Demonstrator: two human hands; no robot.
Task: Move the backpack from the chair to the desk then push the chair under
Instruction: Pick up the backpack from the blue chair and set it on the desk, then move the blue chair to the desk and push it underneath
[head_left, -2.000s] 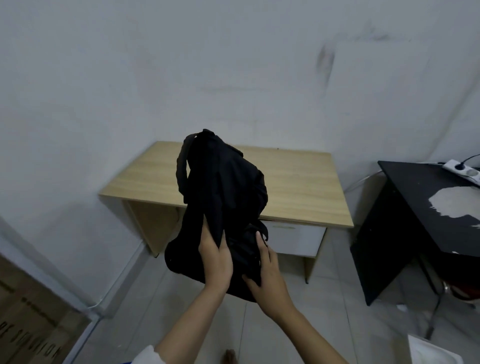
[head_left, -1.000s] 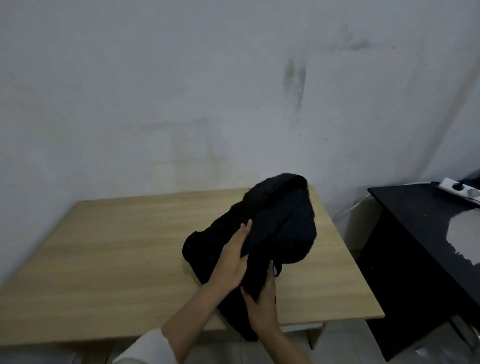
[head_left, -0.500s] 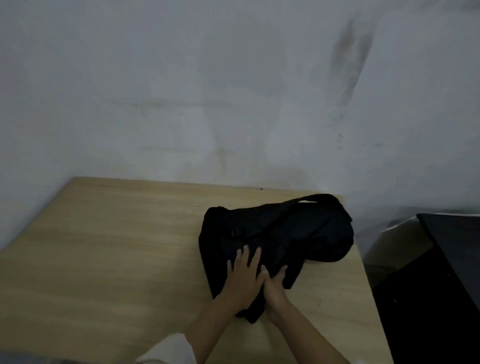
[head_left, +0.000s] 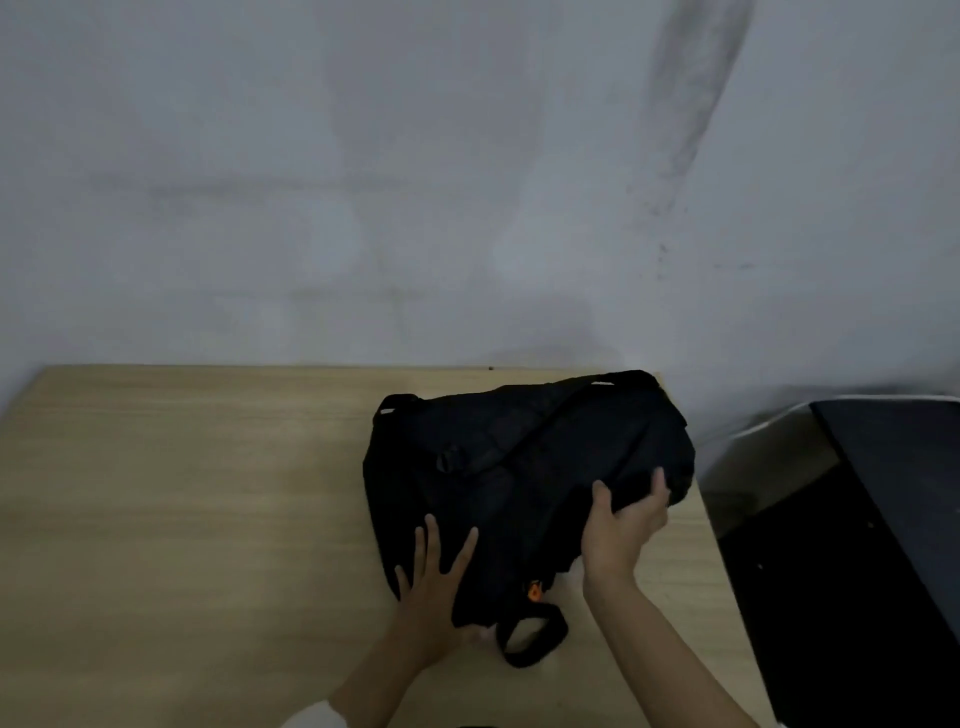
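The black backpack (head_left: 519, 467) lies flat on the right half of the light wooden desk (head_left: 182, 519), one strap loop hanging toward the near edge. My left hand (head_left: 434, 587) rests flat on the bag's near left corner, fingers spread. My right hand (head_left: 623, 525) grips a fold of fabric at the bag's right side. The chair is out of view.
A grey-white wall (head_left: 415, 182) rises right behind the desk. A black table (head_left: 893, 519) stands close to the desk's right edge, with a narrow gap between them.
The backpack went from hanging in the air onto the desk and now lies spread out. My right hand shifted from the bag's near edge to its right side. The view moved closer.
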